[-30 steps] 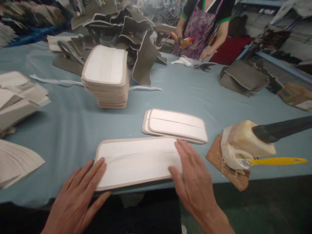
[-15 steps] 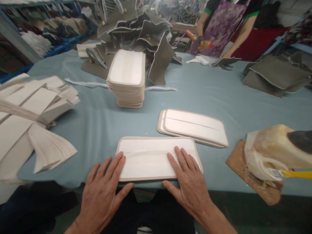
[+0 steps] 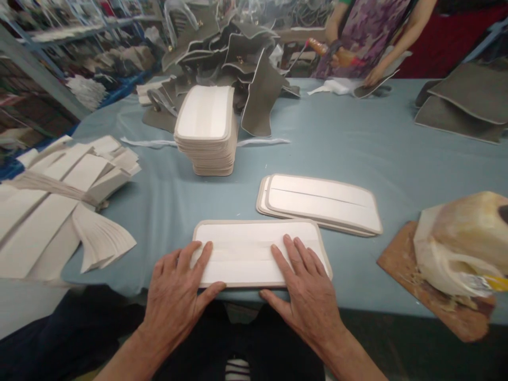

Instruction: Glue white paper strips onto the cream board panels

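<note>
I read both hands as pressing a rounded white panel with beige edging (image 3: 254, 248) flat against the blue-grey tabletop (image 3: 317, 143), right at the near edge at 6 o'clock. A paler strip runs lengthwise down its middle, and the fingertips sit on or beside that strip, so my judgement is that the flat palms are there to bed the layers together and keep the piece from sliding.

My left hand (image 3: 178, 288) lies at the panel's 8 o'clock corner, fingers spread and straight, thumb hooked along the near rim; nothing is gripped. My right hand (image 3: 307, 288) mirrors it at 4 o'clock, fingers fanned and extended on the surface, thumb pointing inward below the rim. Both wrists come in low from the table edge.

At 1 o'clock from the panel, a short stack of matching panels (image 3: 321, 203) lies just beside it. A tall stack of panels (image 3: 206, 132) stands at 11 o'clock, well apart. Fanned off-white strips (image 3: 67, 211) lie at 9 o'clock. A glue-crusted pot on a brown board (image 3: 460, 254) sits at 3 o'clock. Far across at 1 o'clock, another person's hand (image 3: 375, 76) rests on a grey piece.
</note>
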The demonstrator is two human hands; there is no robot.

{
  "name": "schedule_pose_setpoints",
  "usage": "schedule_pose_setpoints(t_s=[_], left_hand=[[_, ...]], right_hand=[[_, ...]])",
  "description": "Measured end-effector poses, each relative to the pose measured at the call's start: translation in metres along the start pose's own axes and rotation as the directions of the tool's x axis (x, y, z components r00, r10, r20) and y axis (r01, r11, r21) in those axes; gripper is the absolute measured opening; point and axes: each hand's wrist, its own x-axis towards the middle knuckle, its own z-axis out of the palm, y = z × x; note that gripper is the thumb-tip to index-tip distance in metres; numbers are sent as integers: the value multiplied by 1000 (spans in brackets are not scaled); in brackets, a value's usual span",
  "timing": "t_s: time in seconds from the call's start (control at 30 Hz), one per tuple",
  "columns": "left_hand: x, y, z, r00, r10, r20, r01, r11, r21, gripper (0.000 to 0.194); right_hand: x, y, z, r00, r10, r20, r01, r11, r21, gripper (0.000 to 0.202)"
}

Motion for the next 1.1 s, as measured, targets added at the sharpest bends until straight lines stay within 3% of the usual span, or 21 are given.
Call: schedule_pose_setpoints(t_s=[0.17, 0.37, 0.53, 0.73, 0.87, 0.93, 1.03, 1.1], left_hand=[[-5, 5, 6, 1000, -22, -11, 22, 1000, 21, 80], [-8, 12, 7, 989, -150, 10, 150, 989, 15, 92], [-12, 17, 13, 978, -205, 32, 206, 977, -60, 86], [-28, 3, 42, 956, -291, 44, 292, 920, -260, 68], [-26, -1, 40, 930, -358, -82, 310, 885, -348, 77], [-16, 6, 27, 937, -297, -184, 232, 923, -308, 81], [2, 25, 11, 970, -29, -241, -22, 978, -205, 79], [13, 36, 8, 963, 98, -251, -145, 974, -174, 81]], right_hand=[[-4, 7, 0, 1000, 4, -31, -4, 1000, -8, 84], [-5, 10, -1, 999, 17, -50, -17, 1000, 1, 79], [-7, 12, 0, 997, 29, -70, -30, 999, -11, 81], [-8, 11, 1, 994, 41, -99, -41, 999, -3, 82], [-8, 10, 2, 993, 42, -109, -43, 999, -5, 84], [-8, 10, 3, 994, 38, -104, -39, 999, -7, 87], [-8, 11, 2, 995, 27, -99, -28, 999, -18, 90], [-9, 12, 2, 995, 17, -101, -19, 1000, -22, 90]])
